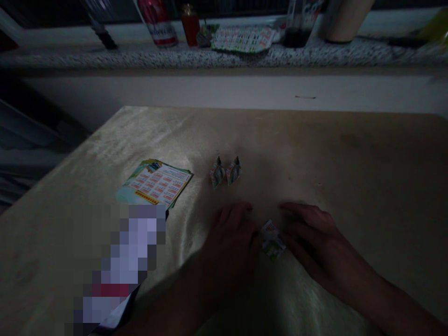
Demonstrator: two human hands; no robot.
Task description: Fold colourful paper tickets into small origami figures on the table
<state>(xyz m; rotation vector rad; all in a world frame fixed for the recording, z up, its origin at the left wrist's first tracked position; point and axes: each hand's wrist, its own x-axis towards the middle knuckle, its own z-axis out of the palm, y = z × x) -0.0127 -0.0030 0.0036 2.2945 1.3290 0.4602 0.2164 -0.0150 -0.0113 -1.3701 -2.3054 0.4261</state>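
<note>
A small folded paper piece (273, 240), printed in white, green and orange, lies on the table between my two hands. My left hand (233, 235) rests palm down just left of it, fingers apart and bent toward the tabletop, the thumb side at the paper's edge. From the right, my right hand (320, 240) reaches in with fingers stretched and spread, its lower fingertips at the opposite edge. Neither hand is closed around the paper. Farther back, two similar folded paper pieces, a left one (217, 173) and a right one (234, 171), stand side by side.
Left of the hands lies a stack of printed calendar cards (159, 182). Nearer me is a pixelated phone-like object (122, 261). Behind the table (350, 154), a speckled sill (196, 58) bears a red can (159, 23), a red jar (191, 28), a printed sheet (243, 39) and a glass (299, 28).
</note>
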